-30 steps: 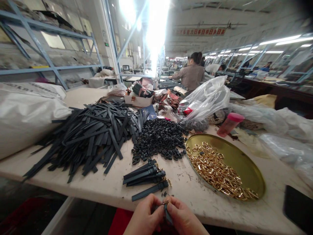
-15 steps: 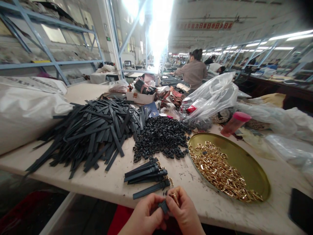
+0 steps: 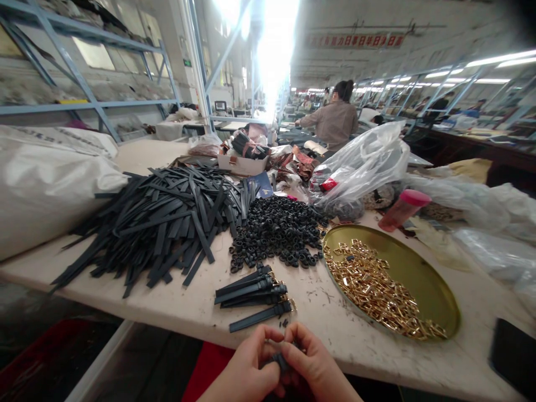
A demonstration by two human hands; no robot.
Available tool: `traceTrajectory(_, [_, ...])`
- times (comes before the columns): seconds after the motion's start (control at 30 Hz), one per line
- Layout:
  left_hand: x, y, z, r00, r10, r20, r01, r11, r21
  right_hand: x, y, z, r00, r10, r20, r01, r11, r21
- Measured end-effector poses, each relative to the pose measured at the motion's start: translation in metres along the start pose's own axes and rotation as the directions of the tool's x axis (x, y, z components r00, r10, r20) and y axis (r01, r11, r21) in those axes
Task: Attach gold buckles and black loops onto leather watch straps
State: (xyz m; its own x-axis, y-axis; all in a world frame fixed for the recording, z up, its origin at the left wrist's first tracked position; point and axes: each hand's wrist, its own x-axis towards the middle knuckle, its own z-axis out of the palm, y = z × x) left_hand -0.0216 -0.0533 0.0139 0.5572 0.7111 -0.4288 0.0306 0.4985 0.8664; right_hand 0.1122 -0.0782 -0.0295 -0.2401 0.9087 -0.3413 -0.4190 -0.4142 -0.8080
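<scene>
At the table's front edge, my left hand [image 3: 254,364] and my right hand [image 3: 313,362] meet with fingers closed on a dark strap [image 3: 281,360]. Most of the strap is covered by my fingers, and no buckle shows between them. Just beyond lie several finished-looking dark straps with gold buckles [image 3: 255,290], side by side. Behind these is a heap of small black loops [image 3: 278,231]. Loose dark strips [image 3: 167,223] form a large pile to the left. To the right, gold buckles [image 3: 377,285] fill part of a round gold tray [image 3: 435,285].
A white sack [image 3: 50,195] bounds the left side. A pink-lidded jar [image 3: 404,209] and a clear plastic bag [image 3: 368,162] stand behind the tray. A dark flat object [image 3: 513,354] lies at the right edge. Farther back, a person [image 3: 337,120] faces another table.
Both hands have drawn slightly closer together around the strap. The gold buckle seen at my right fingers before is now hidden. The view has shifted a little.
</scene>
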Motion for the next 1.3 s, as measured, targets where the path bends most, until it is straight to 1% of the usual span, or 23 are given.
traceTrajectory(0.07, [0.0,0.004,-0.001,1.0,-0.016,0.024,0.017,0.999,-0.043,0.001,0.0,0.002,0.999,0.022,0.032,-0.024,0.998,0.058])
traceTrajectory(0.13, [0.001,0.005,-0.003,0.998,-0.055,0.034,0.057,0.995,-0.077,0.001,0.0,0.004,0.999,0.028,0.028,-0.029,0.998,0.053])
traceTrajectory(0.17, [0.001,0.005,-0.004,0.997,-0.077,0.025,0.079,0.994,-0.08,0.0,-0.001,0.004,1.0,0.016,-0.001,-0.016,1.0,0.012])
traceTrajectory(0.23, [0.002,0.004,-0.007,0.992,-0.123,0.006,0.123,0.99,-0.065,-0.001,-0.004,0.004,0.995,-0.048,-0.082,0.033,0.983,-0.178])
traceTrajectory(0.27, [0.002,0.004,-0.008,0.99,-0.139,0.0,0.139,0.989,-0.055,-0.003,-0.007,0.003,0.99,-0.093,-0.107,0.056,0.95,-0.307])
traceTrajectory(0.3, [0.003,0.005,-0.009,0.989,-0.15,-0.002,0.15,0.988,-0.046,-0.004,-0.01,0.002,0.984,-0.139,-0.114,0.077,0.898,-0.433])
traceTrajectory(0.37, [0.002,0.007,-0.01,0.986,-0.169,0.011,0.169,0.985,-0.032,-0.005,-0.015,0.0,0.971,-0.221,-0.09,0.116,0.767,-0.631])
traceTrajectory(0.43, [0.003,0.009,-0.01,0.985,-0.171,0.03,0.172,0.985,-0.003,-0.005,-0.018,-0.001,0.959,-0.279,-0.059,0.147,0.663,-0.734])
traceTrajectory(0.47, [0.003,0.009,-0.01,0.986,-0.163,0.034,0.163,0.987,0.009,-0.004,-0.018,-0.002,0.954,-0.296,-0.054,0.154,0.633,-0.759])
traceTrajectory(0.5, [0.003,0.008,-0.01,0.988,-0.151,0.035,0.151,0.988,0.017,-0.004,-0.017,-0.002,0.953,-0.299,-0.056,0.152,0.628,-0.764])
traceTrajectory(0.53, [0.004,0.007,-0.01,0.99,-0.137,0.035,0.136,0.99,0.019,-0.003,-0.015,-0.002,0.957,-0.284,-0.065,0.142,0.648,-0.748])
traceTrajectory(0.63, [0.005,0.002,-0.01,0.994,-0.107,0.014,0.106,0.993,0.044,-0.001,-0.009,-0.002,0.984,-0.16,-0.082,0.079,0.792,-0.605])
traceTrajectory(0.7, [0.004,0.001,-0.01,0.996,-0.092,-0.019,0.093,0.99,0.107,-0.002,-0.007,-0.002,0.996,-0.073,-0.052,0.038,0.866,-0.498])
traceTrajectory(0.73, [0.004,0.002,-0.009,0.996,-0.08,-0.045,0.086,0.983,0.159,-0.003,-0.008,-0.001,0.998,-0.051,-0.039,0.026,0.883,-0.468])
traceTrajectory(0.8, [0.001,0.006,-0.008,0.996,-0.053,-0.07,0.07,0.962,0.266,-0.005,-0.012,0.001,0.997,-0.055,-0.047,0.028,0.891,-0.453])
traceTrajectory(0.87, [-0.002,0.012,-0.006,0.998,-0.045,-0.04,0.055,0.949,0.31,-0.006,-0.018,0.002,0.996,-0.063,-0.068,0.026,0.896,-0.443])
traceTrajectory(0.93, [-0.005,0.018,-0.005,0.998,-0.06,0.035,0.05,0.968,0.248,-0.008,-0.024,0.004,0.998,-0.012,-0.057,-0.011,0.924,-0.382])
traceTrajectory(1.0, [-0.005,0.019,-0.004,0.993,-0.062,0.102,0.048,0.99,0.132,-0.009,-0.028,0.005,0.997,0.051,-0.049,-0.063,0.953,-0.297])
traceTrajectory(1.07, [-0.005,0.018,-0.005,0.989,-0.062,0.135,0.056,0.997,0.045,-0.01,-0.029,0.006,0.995,0.081,-0.066,-0.094,0.969,-0.23])
traceTrajectory(1.13, [-0.004,0.013,-0.007,0.986,-0.081,0.145,0.081,0.997,0.007,-0.011,-0.028,0.007,0.993,0.088,-0.08,-0.101,0.977,-0.187])
traceTrajectory(1.2, [-0.003,0.009,-0.009,0.984,-0.114,0.14,0.114,0.993,0.007,-0.013,-0.026,0.007,0.994,0.082,-0.069,-0.094,0.974,-0.205])
traceTrajectory(1.3, [-0.002,0.004,-0.01,0.984,-0.138,0.116,0.135,0.99,0.03,-0.015,-0.024,0.006,0.998,0.041,-0.045,-0.053,0.945,-0.322])
